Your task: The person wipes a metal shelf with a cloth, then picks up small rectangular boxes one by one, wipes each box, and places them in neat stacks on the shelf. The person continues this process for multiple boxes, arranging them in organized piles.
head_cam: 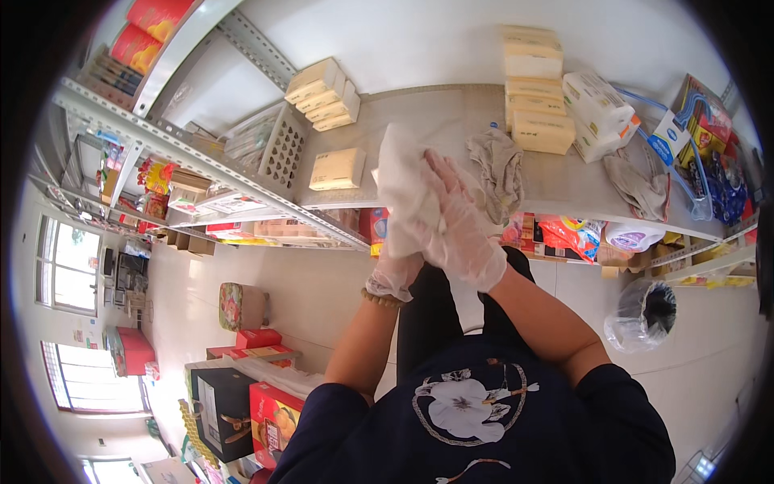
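Observation:
Both of my hands wear thin clear plastic gloves and come together over a white cloth (402, 193), above the front edge of a grey metal shelf (417, 112). My left hand (396, 272) holds the cloth from below, and its fingers are mostly hidden behind it. Against the cloth's right side lies my right hand (462, 227), its fingers stretched along the folds. A crumpled grey-beige rag (496, 172) rests on the shelf just right of my hands. To their left sits a single cream tissue pack (337, 169).
Stacked tissue packs (538, 109) stand at the shelf's back. A grey work glove (638, 181) lies farther right. A perforated basket (281, 145) is at left. Bagged goods (568, 236) fill the shelf below. On the floor are a lined bin (644, 314) and a red carton (275, 420).

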